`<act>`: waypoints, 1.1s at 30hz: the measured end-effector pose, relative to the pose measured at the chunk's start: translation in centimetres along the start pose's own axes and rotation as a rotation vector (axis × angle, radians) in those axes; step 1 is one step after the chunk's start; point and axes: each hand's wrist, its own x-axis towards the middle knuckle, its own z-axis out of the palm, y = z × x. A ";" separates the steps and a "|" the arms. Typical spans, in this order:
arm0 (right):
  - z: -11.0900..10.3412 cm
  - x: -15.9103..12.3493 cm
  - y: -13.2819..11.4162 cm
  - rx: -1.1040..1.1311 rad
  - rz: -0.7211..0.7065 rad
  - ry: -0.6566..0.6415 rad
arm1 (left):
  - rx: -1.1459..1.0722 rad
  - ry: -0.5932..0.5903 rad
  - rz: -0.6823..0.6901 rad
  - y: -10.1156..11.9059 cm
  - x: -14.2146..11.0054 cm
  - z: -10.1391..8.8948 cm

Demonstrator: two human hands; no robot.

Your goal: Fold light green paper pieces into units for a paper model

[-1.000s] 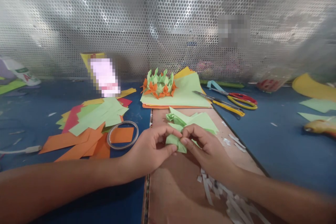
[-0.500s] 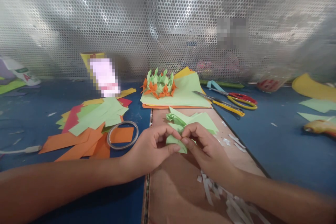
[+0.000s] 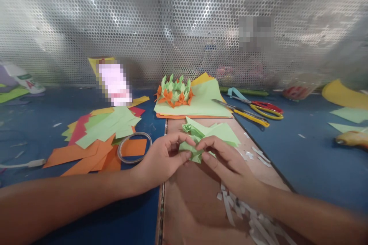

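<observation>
Between my hands is a small piece of folded light green paper (image 3: pixel 196 157). My left hand (image 3: pixel 163 159) pinches its left side between thumb and fingers. At its right edge, the thumb and forefinger of my right hand (image 3: pixel 230 164) are bent and a little apart; the forefinger touches the paper near its top, and I cannot tell whether it grips. Just beyond my fingers lie more light green paper sheets (image 3: pixel 222 133) and a small curled green piece (image 3: pixel 187 127) on the wooden board (image 3: pixel 184 206).
An orange and green paper ring (image 3: pixel 175 91) sits on stacked sheets (image 3: pixel 207 103). Scissors (image 3: pixel 266 109) and a yellow cutter (image 3: pixel 250 119) lie to the right. On the left are cut papers (image 3: pixel 106 130), a tape roll (image 3: pixel 120 155) and a glue bottle (image 3: pixel 30 80). White strips (image 3: pixel 230 206) litter the board.
My right thumb and forefinger have parted slightly from their pinch on the paper. The folded piece has tilted and shifted a little toward my left hand.
</observation>
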 end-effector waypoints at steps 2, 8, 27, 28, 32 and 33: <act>0.0 0.0 -0.1 -0.023 0.005 0.015 | 0.025 0.008 0.014 0.0 0.1 -0.1; 0.2 0.5 0.0 -0.080 -0.015 0.019 | 0.090 0.037 0.019 0.0 0.0 -0.1; 0.5 0.3 0.1 -0.255 -0.061 0.068 | 0.321 0.033 0.155 0.7 -0.3 0.1; 0.5 0.3 0.0 -0.253 -0.064 0.075 | 0.326 0.033 0.149 0.8 -0.3 0.1; 0.5 0.3 -0.1 -0.236 -0.057 0.087 | 0.338 0.037 0.153 0.8 -0.3 0.2; 0.5 0.3 -0.1 -0.234 -0.054 0.086 | 0.338 0.037 0.161 0.8 -0.4 0.2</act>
